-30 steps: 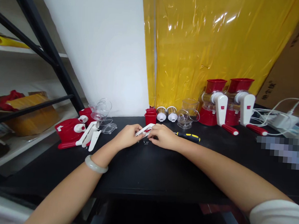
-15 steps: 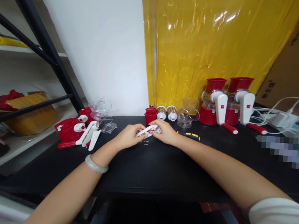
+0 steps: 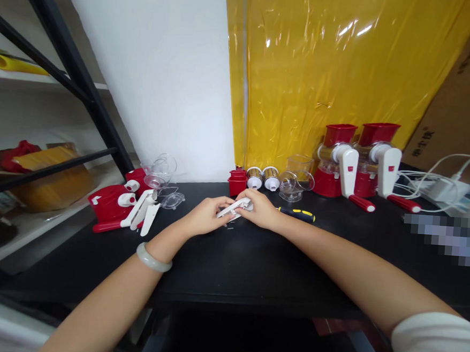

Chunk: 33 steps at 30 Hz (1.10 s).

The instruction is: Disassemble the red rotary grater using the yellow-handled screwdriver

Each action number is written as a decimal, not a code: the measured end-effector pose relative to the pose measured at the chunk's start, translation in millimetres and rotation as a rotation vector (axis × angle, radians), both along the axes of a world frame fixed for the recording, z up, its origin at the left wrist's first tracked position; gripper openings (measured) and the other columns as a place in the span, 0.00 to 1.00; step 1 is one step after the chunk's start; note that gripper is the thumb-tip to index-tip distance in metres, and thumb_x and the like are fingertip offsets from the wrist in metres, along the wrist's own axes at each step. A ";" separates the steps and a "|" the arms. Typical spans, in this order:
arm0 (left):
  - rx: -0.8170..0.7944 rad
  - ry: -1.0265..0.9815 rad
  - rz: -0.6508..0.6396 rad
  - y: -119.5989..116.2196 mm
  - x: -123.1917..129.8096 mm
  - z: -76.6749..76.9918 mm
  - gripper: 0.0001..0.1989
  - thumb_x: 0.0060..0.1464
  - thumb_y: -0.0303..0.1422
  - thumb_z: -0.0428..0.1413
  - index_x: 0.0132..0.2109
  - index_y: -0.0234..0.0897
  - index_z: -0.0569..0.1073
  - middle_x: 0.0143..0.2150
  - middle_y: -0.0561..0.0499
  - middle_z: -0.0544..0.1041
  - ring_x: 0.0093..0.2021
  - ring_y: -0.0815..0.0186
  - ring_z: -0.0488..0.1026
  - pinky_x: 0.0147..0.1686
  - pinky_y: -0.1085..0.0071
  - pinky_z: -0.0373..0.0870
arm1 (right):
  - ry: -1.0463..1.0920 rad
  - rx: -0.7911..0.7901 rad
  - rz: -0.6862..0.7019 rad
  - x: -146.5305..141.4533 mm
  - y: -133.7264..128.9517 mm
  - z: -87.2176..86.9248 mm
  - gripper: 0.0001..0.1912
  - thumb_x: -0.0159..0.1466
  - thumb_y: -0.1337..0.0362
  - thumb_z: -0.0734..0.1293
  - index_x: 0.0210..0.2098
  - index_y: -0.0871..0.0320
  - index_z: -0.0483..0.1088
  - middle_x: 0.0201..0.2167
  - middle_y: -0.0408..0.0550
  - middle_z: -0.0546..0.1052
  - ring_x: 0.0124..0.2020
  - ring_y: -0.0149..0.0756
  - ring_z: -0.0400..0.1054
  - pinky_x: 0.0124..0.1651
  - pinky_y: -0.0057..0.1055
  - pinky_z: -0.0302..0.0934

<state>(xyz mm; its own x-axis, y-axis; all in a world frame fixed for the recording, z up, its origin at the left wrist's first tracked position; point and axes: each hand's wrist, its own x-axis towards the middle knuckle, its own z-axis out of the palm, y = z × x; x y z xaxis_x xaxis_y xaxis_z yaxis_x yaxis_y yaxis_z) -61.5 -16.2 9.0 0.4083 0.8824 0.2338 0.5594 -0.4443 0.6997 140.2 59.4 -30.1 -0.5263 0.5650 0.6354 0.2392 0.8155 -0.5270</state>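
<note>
Between my two hands is a white plastic crank-handle piece [image 3: 237, 204], held just above the black table. The fingers of my left hand [image 3: 208, 215] pinch its left end. At its right end, my right hand [image 3: 260, 209] grips it with thumb and fingers closed. My fingers cover parts of the piece. A few tiny pale bits [image 3: 230, 228] lie on the table below it. A screwdriver with a black and yellow handle [image 3: 296, 214] lies to the right of my right hand, its front end hidden behind the wrist.
Two assembled red-and-white rotary graters [image 3: 337, 161] stand at the back right. A red hopper part [image 3: 238, 182], metal grating drums [image 3: 271, 178] and clear parts [image 3: 297, 180] sit behind my hands. Red bases [image 3: 110, 205] and white handle pieces [image 3: 148, 218] lie left on the black table [image 3: 252, 274].
The white piece has turned slightly in my fingers, and the red bit inside it no longer shows. Both hands keep their grip; the view has shifted a little.
</note>
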 end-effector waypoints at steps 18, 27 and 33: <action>-0.053 0.128 -0.012 -2.0 -5.0 7.1 0.20 0.58 0.41 0.58 0.52 0.33 0.77 0.40 0.47 0.82 0.31 0.66 0.76 0.34 0.71 0.70 | -0.039 -0.065 0.077 0.2 -0.4 0.3 0.08 0.61 0.66 0.71 0.39 0.58 0.71 0.39 0.49 0.76 0.41 0.39 0.71 0.46 0.37 0.63; -0.054 0.224 -0.068 -1.4 -7.1 9.0 0.18 0.59 0.39 0.57 0.53 0.33 0.78 0.40 0.48 0.82 0.30 0.68 0.77 0.34 0.73 0.70 | -0.077 -0.072 0.063 -0.2 -3.0 0.9 0.08 0.58 0.66 0.72 0.36 0.57 0.71 0.36 0.48 0.76 0.37 0.37 0.69 0.43 0.34 0.62; -0.043 0.252 -0.070 -1.6 -7.3 8.1 0.19 0.59 0.38 0.57 0.54 0.34 0.77 0.40 0.48 0.82 0.30 0.68 0.77 0.35 0.73 0.70 | -0.136 -0.064 0.029 -0.8 -3.7 1.3 0.07 0.57 0.66 0.73 0.32 0.57 0.70 0.32 0.46 0.75 0.34 0.35 0.69 0.40 0.31 0.61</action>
